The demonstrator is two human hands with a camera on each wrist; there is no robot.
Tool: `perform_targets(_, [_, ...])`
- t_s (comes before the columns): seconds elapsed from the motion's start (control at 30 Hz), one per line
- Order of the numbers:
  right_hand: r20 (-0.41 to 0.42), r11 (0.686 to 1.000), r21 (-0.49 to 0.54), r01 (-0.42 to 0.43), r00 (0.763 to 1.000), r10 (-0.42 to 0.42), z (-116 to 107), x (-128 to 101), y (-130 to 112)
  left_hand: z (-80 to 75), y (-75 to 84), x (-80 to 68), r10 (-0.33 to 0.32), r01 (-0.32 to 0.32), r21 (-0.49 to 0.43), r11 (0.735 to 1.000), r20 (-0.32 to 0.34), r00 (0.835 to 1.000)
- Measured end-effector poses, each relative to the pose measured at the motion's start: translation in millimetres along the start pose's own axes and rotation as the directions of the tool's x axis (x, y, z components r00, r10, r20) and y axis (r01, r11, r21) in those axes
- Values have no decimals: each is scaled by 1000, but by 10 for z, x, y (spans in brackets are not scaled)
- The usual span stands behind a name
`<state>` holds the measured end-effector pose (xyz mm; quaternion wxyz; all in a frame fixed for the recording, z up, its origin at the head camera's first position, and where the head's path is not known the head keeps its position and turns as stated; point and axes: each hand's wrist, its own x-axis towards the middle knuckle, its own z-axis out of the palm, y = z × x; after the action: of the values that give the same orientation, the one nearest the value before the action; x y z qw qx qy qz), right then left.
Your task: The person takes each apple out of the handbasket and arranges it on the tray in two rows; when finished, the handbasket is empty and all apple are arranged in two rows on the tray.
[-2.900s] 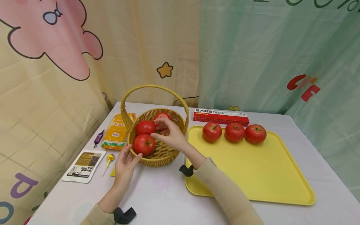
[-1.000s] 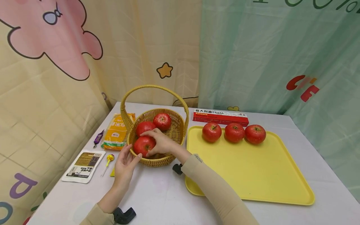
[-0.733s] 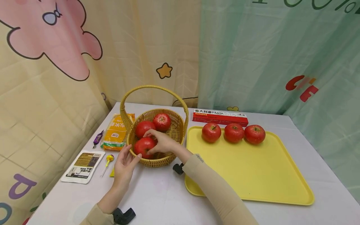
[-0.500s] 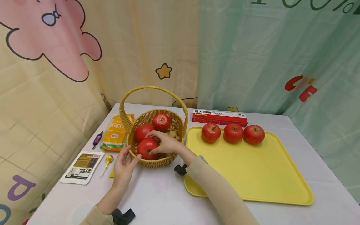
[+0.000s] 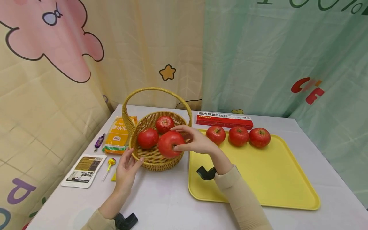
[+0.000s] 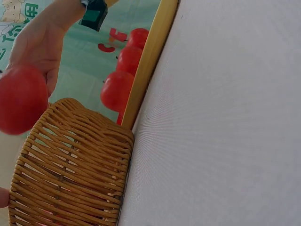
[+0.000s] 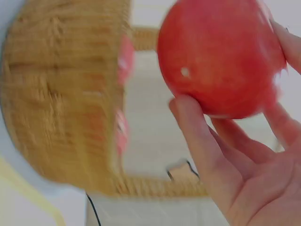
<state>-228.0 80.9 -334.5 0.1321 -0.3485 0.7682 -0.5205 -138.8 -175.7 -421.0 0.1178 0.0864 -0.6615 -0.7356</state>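
Observation:
In the head view my right hand (image 5: 198, 140) holds a red apple (image 5: 169, 145) over the right part of the wicker basket (image 5: 161, 166). The right wrist view shows this apple (image 7: 221, 56) gripped by thumb and fingers, above the rim. My left hand (image 5: 126, 169) holds the near left rim of the basket, thumb at the front; its fingertips are partly hidden. Two more apples lie inside, one at the left (image 5: 148, 138) and another at the back (image 5: 164, 124). From the left wrist, the basket's woven wall (image 6: 70, 160) fills the lower left.
A yellow tray (image 5: 258, 179) at the right bears three apples (image 5: 238, 136) along its back edge. Behind it lies a red pasta box (image 5: 224, 120). Left of the basket are an orange packet (image 5: 117, 135), a purple candy (image 5: 99, 142), a lollipop (image 5: 111, 162) and a white pouch (image 5: 84, 171).
My right hand has taken hold of the front apple and lifted it up and rightward from the basket floor. The left hand has stayed at the rim.

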Motion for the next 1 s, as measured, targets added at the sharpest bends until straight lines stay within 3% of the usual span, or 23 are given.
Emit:
perform_targets(0.17, [-8, 999, 5, -35, 999, 36, -303, -328, -17, -8, 14, -3, -4, 4, 10, 1000, 5, 1000])
perform_targets(0.43, [-39, 984, -78, -158, 987, 155, -643, -754, 215, -17, 17, 2, -21, 21, 7, 1000, -7, 1000])
perform_targets(0.7, [-32, 944, -133, -304, 953, 302, -760, -997, 507, -14, 17, 3, -31, 31, 17, 999, -9, 999])
perform_targets(1.0, [53, 928, -103, -358, 930, 364, -776, -1063, 669, -10, 2, 10, -28, 28, 11, 1000, -8, 1000])
